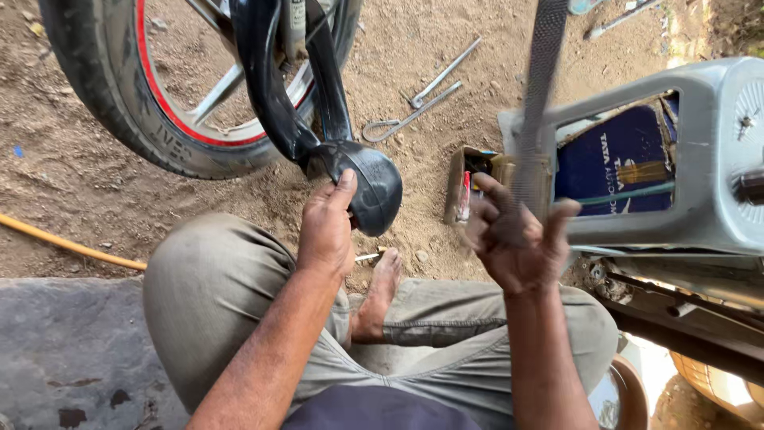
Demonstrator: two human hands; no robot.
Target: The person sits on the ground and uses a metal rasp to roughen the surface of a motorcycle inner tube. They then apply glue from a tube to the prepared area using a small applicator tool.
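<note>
Rubber fills the left hand (326,227): a black inner tube (362,187) hangs down from the wheel (119,103) at the far left and folds into a rounded loop just past the knuckles. The thumb lies flat on the near face of that fold and the other fingers curl behind it out of view, so the tube sits pinched between thumb and fingers, its bulge swelling to the right of the thumb tip. The right hand (516,243) is closed around the lower end of a long grey rasp (537,87), which rises steeply toward the far edge and is blurred; the fingers (487,209) wrap its near end and the blade stands above them, well apart from the tube. Between the two hands, on the sandy ground (72,191), lies a small open box (469,183) of bits, and farther off two metal tyre levers (422,99). A grey plastic case (700,159) with a dark blue pack inside sits on the right. A yellow hose (64,243) runs along the left, and a bare foot (380,291) rests between the crossed knees.
</note>
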